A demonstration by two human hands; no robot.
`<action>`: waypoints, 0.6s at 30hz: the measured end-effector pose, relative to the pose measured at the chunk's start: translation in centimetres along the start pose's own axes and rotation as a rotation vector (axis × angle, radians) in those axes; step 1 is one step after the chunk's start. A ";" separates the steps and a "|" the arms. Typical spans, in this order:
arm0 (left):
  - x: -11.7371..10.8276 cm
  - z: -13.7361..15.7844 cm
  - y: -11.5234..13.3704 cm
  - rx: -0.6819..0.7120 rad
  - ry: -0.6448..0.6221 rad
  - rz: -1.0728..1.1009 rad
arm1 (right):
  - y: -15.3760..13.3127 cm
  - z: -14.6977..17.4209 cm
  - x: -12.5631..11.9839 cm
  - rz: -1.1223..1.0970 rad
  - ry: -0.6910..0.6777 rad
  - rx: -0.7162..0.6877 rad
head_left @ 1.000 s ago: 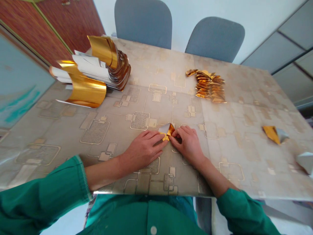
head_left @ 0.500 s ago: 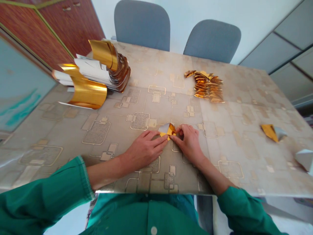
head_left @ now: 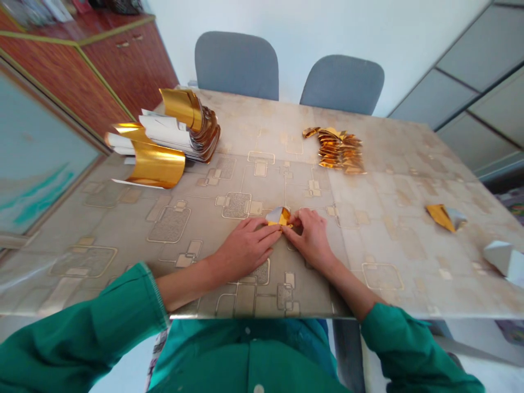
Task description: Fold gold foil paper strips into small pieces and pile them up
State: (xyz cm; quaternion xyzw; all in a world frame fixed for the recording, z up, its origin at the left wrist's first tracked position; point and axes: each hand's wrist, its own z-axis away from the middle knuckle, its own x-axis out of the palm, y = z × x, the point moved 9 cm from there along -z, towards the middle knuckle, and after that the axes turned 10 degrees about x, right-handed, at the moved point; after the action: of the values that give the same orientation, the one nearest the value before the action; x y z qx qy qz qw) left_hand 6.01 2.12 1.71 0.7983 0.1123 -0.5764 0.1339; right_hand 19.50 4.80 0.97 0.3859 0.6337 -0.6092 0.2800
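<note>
A small piece of gold foil paper, partly folded with its pale back showing, lies on the patterned tablecloth between my hands. My left hand rests on the table, its fingertips pressing the paper's near left edge. From the other side, my right hand pinches the right corner between thumb and fingers. Both hands touch the paper, and their fingertips nearly meet at its near edge. Part of the paper is hidden under the fingers.
At the far left stand stacked gold foil sheets and a loose curled sheet. Folded gold pieces sit in rows toward the back. At right lie a part-folded piece and a white paper piece. Two grey chairs stand behind the table.
The camera view has tilted up slightly. My fingers have pressed the paper's near edge further, and less of its gold front shows. Both hands stay in nearly the same place.
</note>
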 end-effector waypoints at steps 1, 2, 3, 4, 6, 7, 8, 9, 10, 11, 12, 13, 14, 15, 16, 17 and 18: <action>0.0 0.0 0.0 0.001 0.002 -0.004 | -0.1 0.1 0.1 0.017 0.007 0.000; 0.0 0.0 0.1 0.006 0.004 -0.006 | -0.1 0.2 0.2 0.030 0.010 0.008; 0.0 0.0 0.1 0.012 0.006 -0.006 | 0.0 0.2 0.3 0.036 0.010 0.019; 0.0 0.0 0.2 0.017 0.008 -0.004 | 0.2 0.2 0.3 0.037 0.007 0.035; 0.1 -0.1 0.1 0.020 0.012 0.004 | 0.7 0.0 0.1 0.030 -0.002 0.062; 0.1 0.0 0.1 0.018 0.015 0.010 | 0.9 -0.1 0.0 0.028 -0.006 0.069; 0.1 0.0 0.1 0.014 0.018 0.014 | 1.1 -0.3 -0.2 0.026 -0.008 0.069; 0.1 0.0 0.0 0.012 0.023 0.016 | 1.2 -0.4 -0.4 0.022 -0.011 0.063; 0.0 0.0 0.0 0.009 0.026 0.018 | 1.2 -0.5 -0.5 0.011 -0.015 0.052; 0.0 0.1 0.0 0.007 0.028 0.020 | 1.2 -0.6 -0.7 -0.008 -0.025 0.037; 0.0 0.1 0.0 0.007 0.030 0.020 | 1.1 -0.6 -0.8 -0.035 -0.038 0.022; -0.1 0.0 0.0 0.010 0.031 0.019 | 1.0 -0.6 -0.9 -0.067 -0.050 0.012; -0.3 -0.1 0.1 0.019 0.032 0.015 | 0.9 -0.5 -0.9 -0.095 -0.061 0.005; -0.4 -0.3 0.3 0.035 0.032 0.006 | 0.8 -0.5 -0.9 -0.113 -0.070 -0.002; -0.6 -0.5 0.4 0.052 0.031 -0.008 | 0.6 -0.3 -0.8 -0.113 -0.073 -0.009; -0.8 -0.7 0.6 0.067 0.027 -0.026 | 0.3 -0.2 -0.6 -0.093 -0.074 -0.019; -0.9 -0.9 0.7 0.075 0.019 -0.047 | 0.0 0.0 -0.3 -0.054 -0.071 -0.038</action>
State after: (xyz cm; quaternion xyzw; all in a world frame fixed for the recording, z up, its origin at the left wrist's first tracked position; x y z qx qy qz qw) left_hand 6.81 1.71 2.92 0.8052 0.1105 -0.5757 0.0894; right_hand 19.69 4.71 1.24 0.3416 0.6448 -0.6178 0.2932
